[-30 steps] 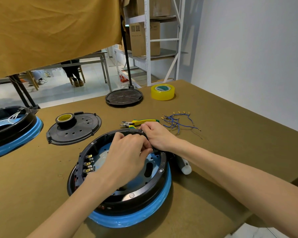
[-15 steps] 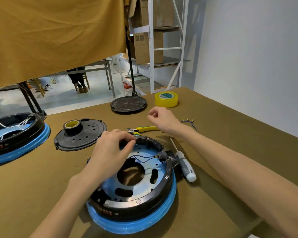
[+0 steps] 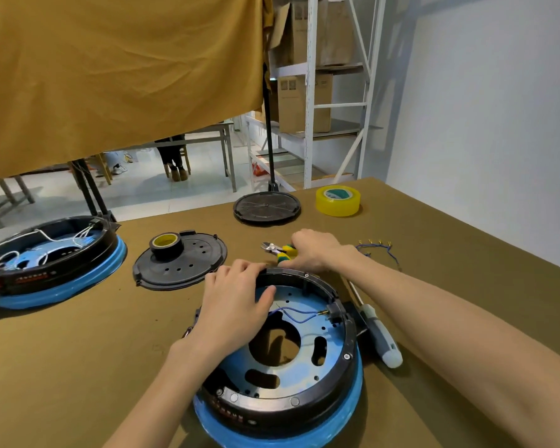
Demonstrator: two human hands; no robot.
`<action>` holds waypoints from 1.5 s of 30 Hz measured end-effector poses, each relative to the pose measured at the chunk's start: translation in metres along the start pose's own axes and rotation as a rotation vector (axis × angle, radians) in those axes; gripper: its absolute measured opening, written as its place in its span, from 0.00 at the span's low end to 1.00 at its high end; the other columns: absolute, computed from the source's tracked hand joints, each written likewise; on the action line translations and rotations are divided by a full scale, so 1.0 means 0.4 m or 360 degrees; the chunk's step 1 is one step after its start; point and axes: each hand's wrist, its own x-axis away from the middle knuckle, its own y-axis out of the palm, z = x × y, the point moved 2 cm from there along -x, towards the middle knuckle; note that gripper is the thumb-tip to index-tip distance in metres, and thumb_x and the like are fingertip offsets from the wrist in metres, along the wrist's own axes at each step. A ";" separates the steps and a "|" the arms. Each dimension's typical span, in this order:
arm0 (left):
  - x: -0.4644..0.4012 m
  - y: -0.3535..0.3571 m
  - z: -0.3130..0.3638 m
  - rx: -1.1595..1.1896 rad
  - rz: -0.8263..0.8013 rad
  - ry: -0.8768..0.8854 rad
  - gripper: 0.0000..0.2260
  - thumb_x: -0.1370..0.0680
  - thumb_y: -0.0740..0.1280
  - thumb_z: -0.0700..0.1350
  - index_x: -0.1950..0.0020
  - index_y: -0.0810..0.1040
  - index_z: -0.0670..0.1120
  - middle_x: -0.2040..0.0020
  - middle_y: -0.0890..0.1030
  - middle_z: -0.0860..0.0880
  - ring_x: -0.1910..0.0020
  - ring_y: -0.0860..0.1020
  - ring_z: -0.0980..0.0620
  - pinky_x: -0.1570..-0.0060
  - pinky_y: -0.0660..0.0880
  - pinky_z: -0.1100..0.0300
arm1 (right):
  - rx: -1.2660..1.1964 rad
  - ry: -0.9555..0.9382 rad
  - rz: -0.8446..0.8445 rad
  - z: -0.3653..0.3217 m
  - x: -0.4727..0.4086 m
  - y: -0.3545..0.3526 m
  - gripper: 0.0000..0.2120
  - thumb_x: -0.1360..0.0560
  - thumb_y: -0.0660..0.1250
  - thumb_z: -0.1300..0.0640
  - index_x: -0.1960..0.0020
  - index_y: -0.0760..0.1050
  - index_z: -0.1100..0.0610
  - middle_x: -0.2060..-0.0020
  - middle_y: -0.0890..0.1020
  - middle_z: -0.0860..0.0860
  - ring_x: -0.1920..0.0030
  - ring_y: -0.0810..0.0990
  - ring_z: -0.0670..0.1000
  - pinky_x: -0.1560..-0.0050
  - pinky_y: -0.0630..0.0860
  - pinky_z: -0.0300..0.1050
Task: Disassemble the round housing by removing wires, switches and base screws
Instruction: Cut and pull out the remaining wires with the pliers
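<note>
The round housing (image 3: 346,367), a black ring on a blue base with a metal plate inside, lies in front of me. My left hand (image 3: 233,305) holds its far left rim, thumb inside. A blue wire (image 3: 299,315) runs from a switch block (image 3: 333,313) on the right inner wall. Just beyond the housing, my right hand (image 3: 317,250) grips the yellow-green handles of the cutters (image 3: 274,248). Removed blue wires (image 3: 377,248) lie to the right of that hand.
A screwdriver (image 3: 380,334) lies right of the housing. A black cover (image 3: 188,263) carries a tape roll (image 3: 165,245). A second housing (image 3: 46,263) sits at left. A black disc (image 3: 267,206) and yellow tape (image 3: 337,200) lie at the back. A wall runs along the right.
My right hand left the housing rim, reached past it and closed on the cutters. My left hand slid to the far left rim, uncovering the plate and the blue wire.
</note>
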 end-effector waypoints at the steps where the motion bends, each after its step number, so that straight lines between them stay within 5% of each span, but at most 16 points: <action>1: -0.001 -0.001 0.000 0.0010 0.0002 -0.0002 0.21 0.17 0.61 0.59 0.25 0.69 0.56 0.32 0.74 0.55 0.34 0.70 0.52 0.33 0.62 0.52 | -0.0089 -0.0005 0.0153 0.001 0.013 -0.012 0.24 0.27 0.66 0.31 0.57 0.70 0.52 0.59 0.76 0.49 0.59 0.78 0.53 0.62 0.73 0.48; 6: -0.001 -0.007 0.005 0.0097 -0.0007 -0.0064 0.22 0.17 0.59 0.59 0.25 0.70 0.55 0.30 0.75 0.55 0.31 0.70 0.51 0.30 0.61 0.50 | -0.1276 0.0039 0.0758 -0.004 0.109 -0.122 0.24 0.24 0.65 0.34 0.48 0.76 0.56 0.56 0.80 0.50 0.56 0.78 0.50 0.52 0.78 0.54; 10: -0.001 -0.033 -0.003 0.0117 -0.0110 -0.0059 0.23 0.17 0.60 0.58 0.23 0.68 0.54 0.30 0.76 0.55 0.31 0.71 0.52 0.27 0.61 0.48 | -0.2180 0.0099 0.0323 0.001 0.205 -0.204 0.23 0.18 0.60 0.41 0.47 0.79 0.60 0.54 0.84 0.57 0.51 0.82 0.55 0.40 0.78 0.56; 13: 0.008 -0.054 -0.012 0.0005 -0.0229 -0.0072 0.23 0.17 0.61 0.58 0.23 0.67 0.56 0.30 0.76 0.56 0.31 0.72 0.51 0.28 0.62 0.45 | -0.2315 0.0133 -0.0089 0.013 0.289 -0.216 0.23 0.18 0.60 0.41 0.46 0.80 0.61 0.53 0.84 0.59 0.50 0.85 0.60 0.42 0.80 0.59; 16: 0.028 -0.070 -0.033 0.0141 -0.0249 -0.0137 0.21 0.17 0.62 0.55 0.24 0.69 0.54 0.32 0.77 0.54 0.34 0.75 0.52 0.32 0.71 0.49 | -0.2012 0.0157 -0.0259 0.005 0.347 -0.210 0.25 0.16 0.58 0.42 0.43 0.79 0.64 0.52 0.83 0.60 0.53 0.84 0.58 0.44 0.81 0.61; 21: 0.090 -0.083 -0.055 0.0486 -0.0109 -0.0237 0.18 0.15 0.60 0.47 0.24 0.71 0.52 0.32 0.78 0.52 0.43 0.79 0.55 0.43 0.76 0.58 | -0.0316 -0.0217 0.0095 -0.018 0.428 -0.205 0.25 0.21 0.56 0.31 0.48 0.75 0.52 0.56 0.80 0.51 0.60 0.78 0.52 0.60 0.75 0.54; 23: 0.122 -0.086 -0.051 0.0384 -0.0056 -0.0237 0.17 0.15 0.58 0.52 0.27 0.74 0.57 0.44 0.83 0.56 0.56 0.81 0.59 0.57 0.77 0.60 | -0.0013 -0.0128 0.0141 -0.023 0.448 -0.179 0.24 0.22 0.55 0.29 0.48 0.71 0.50 0.57 0.76 0.47 0.60 0.76 0.50 0.63 0.70 0.49; 25: 0.148 -0.100 -0.050 0.0259 0.0011 -0.0266 0.14 0.15 0.55 0.57 0.39 0.79 0.61 0.57 0.83 0.58 0.61 0.81 0.57 0.62 0.76 0.58 | -0.0170 0.0110 0.0074 -0.033 0.452 -0.139 0.25 0.21 0.56 0.30 0.50 0.69 0.53 0.59 0.75 0.49 0.62 0.75 0.50 0.66 0.67 0.48; 28: 0.168 -0.113 -0.063 0.0076 0.0095 -0.0301 0.10 0.17 0.58 0.59 0.49 0.77 0.58 0.59 0.81 0.58 0.58 0.81 0.54 0.57 0.80 0.53 | -0.0337 0.0310 -0.0082 -0.049 0.446 -0.099 0.25 0.22 0.61 0.33 0.48 0.68 0.55 0.59 0.74 0.50 0.63 0.74 0.50 0.68 0.65 0.47; 31: 0.164 -0.094 -0.071 0.0380 -0.0052 -0.0255 0.04 0.18 0.65 0.53 0.45 0.78 0.56 0.50 0.81 0.58 0.51 0.80 0.58 0.50 0.79 0.58 | -0.0365 0.0286 -0.0227 -0.059 0.435 -0.095 0.21 0.25 0.70 0.41 0.46 0.67 0.56 0.58 0.75 0.50 0.62 0.74 0.50 0.68 0.66 0.46; 36: 0.161 -0.076 -0.075 0.1116 -0.0424 -0.0325 0.13 0.14 0.60 0.44 0.33 0.78 0.56 0.40 0.82 0.57 0.44 0.80 0.61 0.48 0.76 0.65 | -0.0644 0.0239 -0.0277 -0.088 0.384 -0.088 0.18 0.28 0.73 0.47 0.48 0.72 0.57 0.58 0.76 0.53 0.62 0.74 0.52 0.62 0.68 0.47; 42: 0.186 -0.063 -0.078 0.1129 0.0257 -0.0744 0.15 0.14 0.56 0.40 0.30 0.76 0.46 0.39 0.80 0.48 0.37 0.77 0.48 0.38 0.75 0.52 | -0.0418 0.0206 0.0032 -0.113 0.316 -0.121 0.24 0.27 0.72 0.38 0.43 0.71 0.55 0.52 0.79 0.52 0.54 0.80 0.55 0.55 0.78 0.51; 45: 0.209 -0.052 -0.083 0.1059 0.0287 -0.0933 0.13 0.14 0.56 0.49 0.37 0.73 0.43 0.43 0.77 0.41 0.40 0.75 0.40 0.36 0.73 0.41 | -0.0339 0.0181 0.0212 -0.119 0.322 -0.126 0.26 0.28 0.70 0.34 0.44 0.71 0.53 0.53 0.79 0.50 0.54 0.79 0.53 0.53 0.80 0.54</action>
